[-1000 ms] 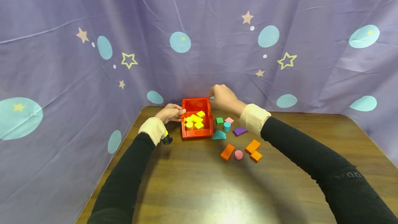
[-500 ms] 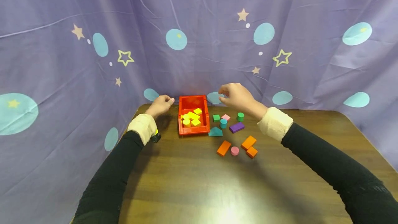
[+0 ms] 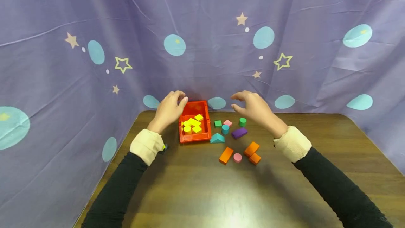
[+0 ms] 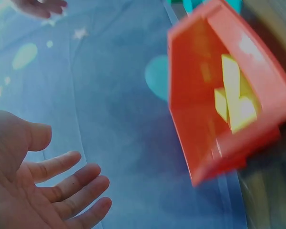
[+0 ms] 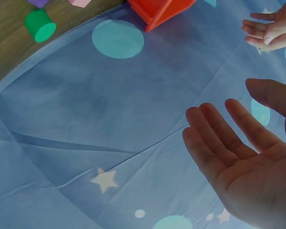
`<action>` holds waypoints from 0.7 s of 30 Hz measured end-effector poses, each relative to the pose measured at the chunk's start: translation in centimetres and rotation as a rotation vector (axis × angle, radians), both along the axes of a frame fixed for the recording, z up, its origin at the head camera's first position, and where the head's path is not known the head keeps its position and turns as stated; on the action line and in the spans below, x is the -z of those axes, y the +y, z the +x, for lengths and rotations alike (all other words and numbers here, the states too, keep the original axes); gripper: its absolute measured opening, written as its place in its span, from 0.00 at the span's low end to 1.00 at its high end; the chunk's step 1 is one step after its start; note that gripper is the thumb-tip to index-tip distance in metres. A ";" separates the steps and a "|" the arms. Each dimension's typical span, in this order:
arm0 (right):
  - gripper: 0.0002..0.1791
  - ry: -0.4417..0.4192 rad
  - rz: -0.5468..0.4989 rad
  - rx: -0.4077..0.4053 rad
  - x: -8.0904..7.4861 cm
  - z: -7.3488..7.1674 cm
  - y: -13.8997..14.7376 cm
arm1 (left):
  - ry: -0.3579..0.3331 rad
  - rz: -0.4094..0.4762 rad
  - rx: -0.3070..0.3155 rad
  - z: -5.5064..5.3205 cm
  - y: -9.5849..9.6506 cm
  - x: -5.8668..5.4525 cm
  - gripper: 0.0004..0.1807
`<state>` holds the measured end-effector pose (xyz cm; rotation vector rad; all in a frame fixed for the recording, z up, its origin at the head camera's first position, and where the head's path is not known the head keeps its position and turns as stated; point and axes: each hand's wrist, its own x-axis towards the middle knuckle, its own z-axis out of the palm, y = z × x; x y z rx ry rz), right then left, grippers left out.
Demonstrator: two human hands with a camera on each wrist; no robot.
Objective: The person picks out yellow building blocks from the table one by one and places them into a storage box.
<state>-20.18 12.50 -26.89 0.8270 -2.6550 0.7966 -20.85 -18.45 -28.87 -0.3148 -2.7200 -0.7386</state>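
Observation:
A red plastic bin (image 3: 195, 140) stands on the table with several yellow blocks (image 3: 193, 122) inside. My left hand (image 3: 169, 110) hovers beside the bin's left rim. In the left wrist view this hand (image 4: 62, 186) has its fingers spread and touches nothing. My right hand (image 3: 255, 110) hangs above and behind the loose blocks, apart from the bin. Its palm shows bare in the right wrist view, where the right hand (image 5: 248, 162) has extended, slightly bent fingers. A green cylinder (image 3: 242, 122) lies nearest below it.
Right of the bin lie a green block (image 3: 218, 124), a blue cylinder (image 3: 225, 129), a teal triangle (image 3: 217, 138) and a purple block (image 3: 239, 133). Nearer are orange blocks (image 3: 226, 155) and a pink cylinder (image 3: 237, 157). A purple curtain (image 3: 209, 62) hangs behind the wooden table (image 3: 196, 185).
My left hand has let go of the bin's left rim and risen beside it. The right hand has moved right, away from the bin's right edge, uncovering the green cylinder.

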 end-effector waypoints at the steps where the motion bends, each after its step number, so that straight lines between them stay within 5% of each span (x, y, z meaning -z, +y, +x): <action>1: 0.16 0.007 -0.008 0.001 0.3 0.0 0.2 | 0.010 -0.001 0.008 0.1 0.6 0.2 0.20; 11: 0.21 0.047 -0.053 0.060 4.6 0.7 1.4 | 0.084 0.020 0.093 1.0 5.1 3.7 0.22; 21: 0.31 0.027 -0.077 0.050 8.3 0.0 0.7 | 0.086 0.069 0.080 0.7 6.7 6.1 0.26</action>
